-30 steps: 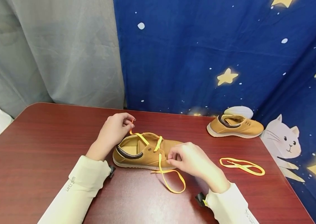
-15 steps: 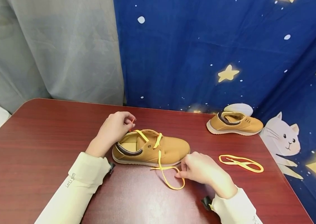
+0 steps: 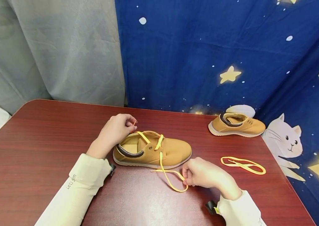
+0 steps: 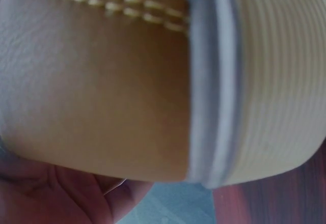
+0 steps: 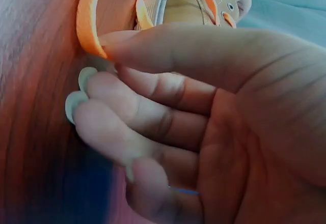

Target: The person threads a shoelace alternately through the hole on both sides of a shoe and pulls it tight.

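Note:
A tan shoe point(image 3: 177, 151) lies sideways on the table, toe to the right, with a yellow shoelace point(image 3: 162, 161) threaded through some eyelets. Behind its heel my left hand point(image 3: 116, 128) pinches one end of the lace between thumb and fingers. My right hand point(image 3: 204, 174), just in front of the toe, pinches the loop of the lace's near half. In the right wrist view, thumb and forefinger hold the orange-looking lace point(image 5: 87, 25), the other fingers curled. The shoe's side point(image 4: 97, 91) fills the left wrist view and hides most of the left hand point(image 4: 56, 198).
A second tan shoe point(image 3: 236, 125), no lace in its visible eyelets, stands at the table's back right corner. A spare yellow shoelace point(image 3: 244, 165), folded into a loop, lies on the dark red table point(image 3: 49, 150) to the right. Curtains hang behind.
My right hand has moved from the shoe's toe down to the right and taken hold of the lace loop. My left hand keeps its pinch, nearly still.

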`<state>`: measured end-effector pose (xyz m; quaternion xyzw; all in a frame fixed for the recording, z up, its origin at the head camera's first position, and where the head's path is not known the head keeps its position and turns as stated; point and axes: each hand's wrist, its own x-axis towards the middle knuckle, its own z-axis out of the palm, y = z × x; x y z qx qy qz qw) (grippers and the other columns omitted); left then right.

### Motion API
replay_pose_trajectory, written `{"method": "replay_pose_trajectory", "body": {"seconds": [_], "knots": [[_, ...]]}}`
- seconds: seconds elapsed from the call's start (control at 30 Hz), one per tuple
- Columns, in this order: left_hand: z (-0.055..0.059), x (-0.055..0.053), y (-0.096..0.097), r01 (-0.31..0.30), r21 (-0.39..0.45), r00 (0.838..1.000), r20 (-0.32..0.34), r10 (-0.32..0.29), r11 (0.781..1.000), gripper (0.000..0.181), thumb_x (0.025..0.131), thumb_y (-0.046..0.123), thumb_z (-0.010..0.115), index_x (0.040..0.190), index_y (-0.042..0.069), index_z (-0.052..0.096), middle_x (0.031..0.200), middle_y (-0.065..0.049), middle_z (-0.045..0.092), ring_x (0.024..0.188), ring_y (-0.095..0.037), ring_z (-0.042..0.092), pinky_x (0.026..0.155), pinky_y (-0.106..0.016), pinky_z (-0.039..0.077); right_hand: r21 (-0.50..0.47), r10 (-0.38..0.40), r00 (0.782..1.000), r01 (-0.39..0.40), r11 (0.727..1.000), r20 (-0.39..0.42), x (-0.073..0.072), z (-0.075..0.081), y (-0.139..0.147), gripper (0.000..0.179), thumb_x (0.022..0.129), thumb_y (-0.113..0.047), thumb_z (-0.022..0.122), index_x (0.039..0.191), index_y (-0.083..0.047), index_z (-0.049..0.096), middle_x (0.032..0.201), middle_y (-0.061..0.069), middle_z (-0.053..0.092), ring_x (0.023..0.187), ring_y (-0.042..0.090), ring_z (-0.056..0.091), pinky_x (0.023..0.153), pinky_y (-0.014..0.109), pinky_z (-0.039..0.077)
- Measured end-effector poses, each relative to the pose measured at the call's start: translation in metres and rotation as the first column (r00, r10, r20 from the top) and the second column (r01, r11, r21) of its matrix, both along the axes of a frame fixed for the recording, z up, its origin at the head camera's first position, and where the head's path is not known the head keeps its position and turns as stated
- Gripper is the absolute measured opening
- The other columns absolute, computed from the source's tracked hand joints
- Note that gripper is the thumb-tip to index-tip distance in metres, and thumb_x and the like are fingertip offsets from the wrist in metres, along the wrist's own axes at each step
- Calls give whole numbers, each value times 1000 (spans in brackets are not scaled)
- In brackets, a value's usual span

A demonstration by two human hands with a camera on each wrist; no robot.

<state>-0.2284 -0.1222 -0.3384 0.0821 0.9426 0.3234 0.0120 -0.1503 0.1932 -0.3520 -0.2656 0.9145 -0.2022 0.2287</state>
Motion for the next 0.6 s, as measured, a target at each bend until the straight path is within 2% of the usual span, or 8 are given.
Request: {"method": "replay_pose_trajectory", "body": {"seconds": [0.2, 0.33, 0.43, 0.53, 0.6], "knots": [[0, 0, 0, 10, 3, 1000, 14, -10, 1000, 18, 95, 19, 68, 110, 10, 74, 92, -4, 77, 87, -18, 70, 77, -37, 50, -136, -4, 1000, 8, 991, 26, -6, 5, 7, 18, 81, -2, 74, 78, -14, 61, 66, -9, 65, 55, 0, 58, 54, 21, 50], [-1, -1, -1, 13, 7, 1000, 19, -13, 1000, 18, 95, 18, 67, 109, 10, 74, 91, -3, 77, 87, -18, 70, 76, -36, 50, -272, -14, 999, 28, 962, 52, -8, 8, 12, 15, 81, -1, 74, 87, -10, 63, 74, -4, 71, 66, 2, 65, 57, 22, 52], [-2, -1, 0, 17, 9, 1000, 16, -17, 1000, 17, 95, 19, 67, 108, 10, 74, 91, -3, 77, 87, -18, 70, 77, -36, 50, -411, -10, 994, 55, 910, 112, -10, 9, 15, 20, 84, 0, 73, 101, -5, 62, 80, 11, 72, 70, 9, 68, 57, 23, 52], [-2, -1, 0, 20, 10, 1000, 12, -20, 1000, 15, 95, 19, 67, 106, 11, 74, 90, -3, 77, 87, -18, 71, 78, -36, 51, -569, 47, 985, 56, 821, 165, -13, 11, 17, 36, 86, 5, 68, 120, 3, 56, 87, 26, 70, 74, 14, 69, 56, 26, 53], [-2, -1, -1, 17, 9, 1000, 13, -17, 1000, 15, 95, 19, 67, 106, 11, 74, 90, -3, 77, 87, -18, 71, 79, -37, 51, -650, 99, 982, 30, 760, 161, -14, 12, 18, 46, 86, 9, 65, 130, 7, 52, 89, 24, 70, 75, 14, 69, 55, 28, 53]]}}
